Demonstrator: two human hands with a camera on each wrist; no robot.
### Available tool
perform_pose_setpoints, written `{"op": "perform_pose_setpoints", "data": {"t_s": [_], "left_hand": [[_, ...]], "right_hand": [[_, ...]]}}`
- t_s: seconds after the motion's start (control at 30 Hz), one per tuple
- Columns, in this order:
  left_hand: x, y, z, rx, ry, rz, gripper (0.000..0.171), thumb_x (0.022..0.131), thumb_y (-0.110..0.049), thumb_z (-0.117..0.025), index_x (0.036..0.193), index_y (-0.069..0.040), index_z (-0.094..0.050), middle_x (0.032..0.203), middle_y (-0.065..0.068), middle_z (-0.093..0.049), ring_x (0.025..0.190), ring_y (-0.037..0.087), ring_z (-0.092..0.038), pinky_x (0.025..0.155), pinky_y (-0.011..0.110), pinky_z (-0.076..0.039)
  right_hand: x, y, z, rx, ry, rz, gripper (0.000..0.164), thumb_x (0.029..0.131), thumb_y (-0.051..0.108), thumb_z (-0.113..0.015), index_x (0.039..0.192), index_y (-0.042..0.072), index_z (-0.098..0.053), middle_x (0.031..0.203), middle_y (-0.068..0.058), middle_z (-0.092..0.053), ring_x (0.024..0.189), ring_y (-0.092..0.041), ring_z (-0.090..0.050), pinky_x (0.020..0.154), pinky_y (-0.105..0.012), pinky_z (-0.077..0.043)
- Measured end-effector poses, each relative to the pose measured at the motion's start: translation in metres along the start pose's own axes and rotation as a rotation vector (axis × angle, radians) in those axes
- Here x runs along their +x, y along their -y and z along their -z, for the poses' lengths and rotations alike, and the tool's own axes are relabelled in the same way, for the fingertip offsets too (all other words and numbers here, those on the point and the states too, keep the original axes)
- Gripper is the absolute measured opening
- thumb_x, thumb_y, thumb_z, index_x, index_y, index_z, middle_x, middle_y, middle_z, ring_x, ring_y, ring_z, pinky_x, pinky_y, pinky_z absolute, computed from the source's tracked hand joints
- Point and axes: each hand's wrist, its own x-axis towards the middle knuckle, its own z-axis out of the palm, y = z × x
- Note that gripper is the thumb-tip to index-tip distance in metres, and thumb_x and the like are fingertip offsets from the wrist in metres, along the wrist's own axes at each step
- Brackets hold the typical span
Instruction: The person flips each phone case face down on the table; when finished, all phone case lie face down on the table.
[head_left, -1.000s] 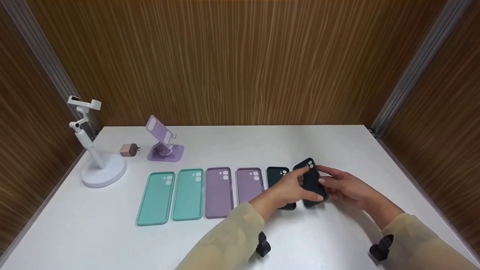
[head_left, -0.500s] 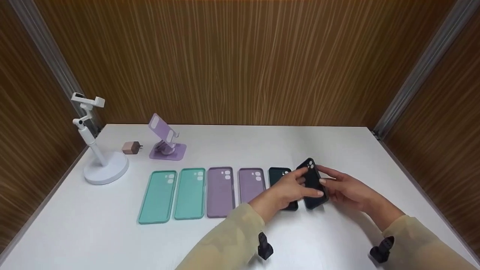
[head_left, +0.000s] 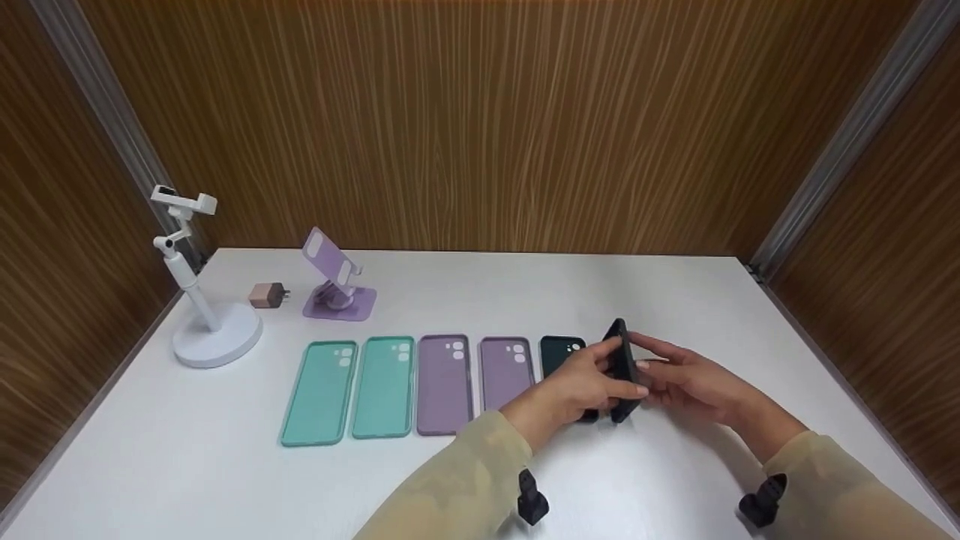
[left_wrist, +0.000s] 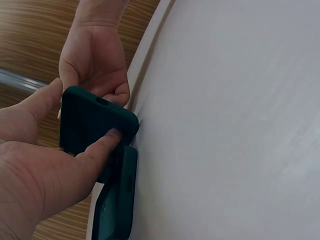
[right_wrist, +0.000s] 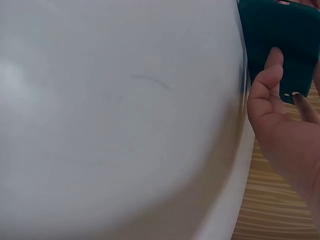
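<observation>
A dark green phone case (head_left: 622, 375) stands nearly edge-on at the right end of a row of cases. My left hand (head_left: 581, 379) grips it across its width; in the left wrist view a finger presses inside the case (left_wrist: 82, 117). My right hand (head_left: 697, 382) holds it from the right, and in the right wrist view its fingers lie against the case's outer back (right_wrist: 287, 35), one by the camera holes. Another dark case (head_left: 559, 352) lies partly hidden under the left hand. Left of it are two purple cases (head_left: 442, 390) and two mint cases (head_left: 382, 390).
A white stand with a round base (head_left: 217, 337) occupies the table's back left. Beside it are a pink-brown charger plug (head_left: 266, 295) and a lilac phone stand (head_left: 330, 262). Wood-grain panels (head_left: 480, 127) enclose the white table (head_left: 375, 487) at the back and sides.
The dark green case has turned from showing its broad face to nearly edge-on between my hands. Both hands stay in about the same place.
</observation>
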Motion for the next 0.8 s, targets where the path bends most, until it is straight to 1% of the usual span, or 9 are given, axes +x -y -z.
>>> {"op": "perform_pose_setpoints", "data": {"t_s": [0.13, 0.27, 0.4, 0.57, 0.7, 0.8], "left_hand": [[-0.001, 0.001, 0.000, 0.013, -0.014, 0.005, 0.084, 0.087, 0.008, -0.083, 0.160, -0.018, -0.049, 0.143, 0.013, -0.064, 0.122, 0.026, -0.066, 0.095, 0.054, -0.058], [-0.002, 0.000, 0.000, 0.009, -0.036, 0.005, 0.082, 0.088, 0.007, -0.082, 0.159, -0.019, -0.051, 0.142, 0.016, -0.065, 0.118, 0.029, -0.069, 0.095, 0.057, -0.058], [-0.002, 0.000, -0.001, 0.001, -0.059, 0.006, 0.080, 0.087, 0.010, -0.081, 0.157, -0.020, -0.054, 0.139, 0.018, -0.066, 0.113, 0.030, -0.071, 0.094, 0.059, -0.058], [-0.003, -0.001, -0.001, -0.024, -0.049, 0.001, 0.081, 0.086, 0.014, -0.078, 0.157, -0.018, -0.053, 0.138, 0.018, -0.066, 0.110, 0.032, -0.072, 0.092, 0.059, -0.058], [-0.006, -0.002, 0.002, -0.036, -0.051, 0.003, 0.082, 0.086, 0.015, -0.077, 0.158, -0.017, -0.053, 0.138, 0.017, -0.067, 0.110, 0.032, -0.073, 0.090, 0.057, -0.060], [-0.008, -0.003, 0.003, -0.042, -0.067, 0.007, 0.083, 0.086, 0.016, -0.075, 0.158, -0.017, -0.052, 0.139, 0.016, -0.067, 0.108, 0.033, -0.073, 0.087, 0.055, -0.061]], "right_hand": [[-0.001, 0.000, -0.002, -0.004, 0.006, 0.004, 0.071, 0.111, 0.017, -0.059, 0.171, 0.016, -0.021, 0.125, -0.010, -0.068, 0.103, -0.018, -0.065, 0.091, -0.031, -0.053], [-0.001, 0.001, -0.003, -0.010, 0.010, 0.011, 0.071, 0.111, 0.016, -0.058, 0.171, 0.014, -0.020, 0.136, -0.014, -0.066, 0.111, -0.020, -0.068, 0.095, -0.033, -0.054], [-0.001, 0.000, -0.003, -0.005, -0.005, 0.005, 0.071, 0.111, 0.017, -0.059, 0.171, 0.014, -0.021, 0.135, -0.015, -0.067, 0.115, -0.021, -0.068, 0.097, -0.034, -0.054], [0.001, -0.001, -0.005, -0.003, -0.023, 0.008, 0.074, 0.111, 0.017, -0.059, 0.171, 0.011, -0.017, 0.133, -0.014, -0.070, 0.120, -0.022, -0.069, 0.099, -0.033, -0.054], [0.003, -0.002, -0.009, -0.026, -0.048, 0.015, 0.074, 0.111, 0.018, -0.059, 0.170, 0.008, -0.016, 0.126, -0.013, -0.074, 0.117, -0.022, -0.071, 0.096, -0.032, -0.055], [0.004, -0.002, -0.013, -0.046, -0.090, 0.015, 0.076, 0.109, 0.018, -0.063, 0.170, 0.007, -0.019, 0.124, -0.013, -0.074, 0.114, -0.021, -0.072, 0.093, -0.032, -0.056]]}}
